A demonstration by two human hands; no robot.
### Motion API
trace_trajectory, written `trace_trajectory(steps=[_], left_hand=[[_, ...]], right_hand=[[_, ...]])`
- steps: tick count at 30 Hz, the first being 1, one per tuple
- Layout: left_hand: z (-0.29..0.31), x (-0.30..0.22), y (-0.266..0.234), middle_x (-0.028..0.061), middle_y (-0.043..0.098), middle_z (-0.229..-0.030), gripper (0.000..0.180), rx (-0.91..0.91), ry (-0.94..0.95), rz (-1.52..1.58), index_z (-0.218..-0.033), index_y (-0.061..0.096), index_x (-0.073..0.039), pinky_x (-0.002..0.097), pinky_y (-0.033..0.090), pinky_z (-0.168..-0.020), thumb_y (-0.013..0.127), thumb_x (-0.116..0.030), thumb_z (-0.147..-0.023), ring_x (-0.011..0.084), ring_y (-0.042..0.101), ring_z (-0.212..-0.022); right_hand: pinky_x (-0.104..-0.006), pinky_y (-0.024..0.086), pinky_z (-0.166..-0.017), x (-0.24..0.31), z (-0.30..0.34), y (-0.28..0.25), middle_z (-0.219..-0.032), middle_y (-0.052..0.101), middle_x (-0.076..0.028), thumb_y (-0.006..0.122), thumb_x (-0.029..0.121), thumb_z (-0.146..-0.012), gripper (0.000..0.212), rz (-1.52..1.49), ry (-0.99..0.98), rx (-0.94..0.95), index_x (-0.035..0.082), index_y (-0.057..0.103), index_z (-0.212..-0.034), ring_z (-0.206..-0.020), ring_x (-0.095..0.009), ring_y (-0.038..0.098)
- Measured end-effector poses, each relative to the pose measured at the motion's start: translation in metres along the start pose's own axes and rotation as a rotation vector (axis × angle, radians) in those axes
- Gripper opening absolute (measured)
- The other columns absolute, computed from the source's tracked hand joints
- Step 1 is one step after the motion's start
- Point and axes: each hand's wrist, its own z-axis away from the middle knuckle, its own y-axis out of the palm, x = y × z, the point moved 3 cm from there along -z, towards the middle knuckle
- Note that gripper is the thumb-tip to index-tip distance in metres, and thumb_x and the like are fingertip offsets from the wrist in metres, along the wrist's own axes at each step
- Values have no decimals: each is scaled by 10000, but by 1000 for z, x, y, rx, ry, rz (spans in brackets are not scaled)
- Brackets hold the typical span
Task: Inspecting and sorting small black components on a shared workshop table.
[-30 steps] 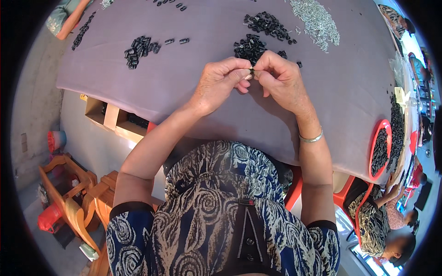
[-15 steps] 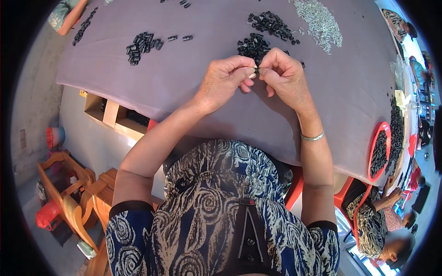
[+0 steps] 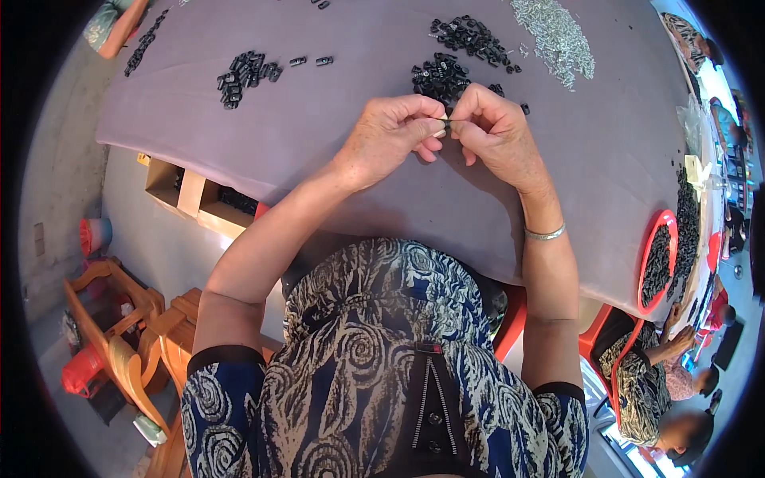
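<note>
"While the two hands were close together, where was the thing they worked on?"

"The small dark piece [image 3: 447, 125] was right between them. The left hand [image 3: 390, 137] had one side in pinched fingers. The right hand [image 3: 496, 129] had its fingers pinched narrow on the other side. The fingertips hid most of it, so I couldn't tell its shape."

"What was around it on the surface [image 3: 159, 107]?"

"Make the spot where the hands met the middle of a clock. At twelve o'clock, just past the fingers, was a black heap [image 3: 440, 76]. Nearer one o'clock, farther off, was a second black heap [image 3: 468, 40]. At two o'clock lay lots of shiny pale bits [image 3: 555, 40]."

"And the other way?"

"Between nine and ten o'clock was a smaller black pile [image 3: 245, 76]. Two loose black pieces [image 3: 323, 60] were near it, at ten."

"So how much was done?"

"Maybe the smaller pile was the done part, since it lay well apart, but I wasn't sure. The piece in the fingers didn't look done yet. Plenty seemed left, because the heaps and shiny bits were big."

"Anything else?"

"A red tray [image 3: 675, 235] with black bits stood at four o'clock, and a cardboard box [image 3: 191, 193] at eight, below the surface."
</note>
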Motion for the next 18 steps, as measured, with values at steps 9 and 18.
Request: trace_trajectory(steps=[9,18], left_hand=[[2,3,3,52,626,-860,172,-74,90,-111,-1041,618,35,237,534,-647,530,-54,-923,96,596,-720],[1,4,3,48,635,-863,170,-147,134,-106,-1030,634,27,241,538,-640,547,-65,-916,92,593,-716]], right_hand=[[-194,407,-430,-2,1,2,-585,520,23,531,14,-831,73,158,-56,-36,43,514,-766,-485,-33,515],[-216,454,-439,2,0,8,-608,540,6,520,14,-832,66,240,-105,-81,42,520,-772,-500,-61,547]])
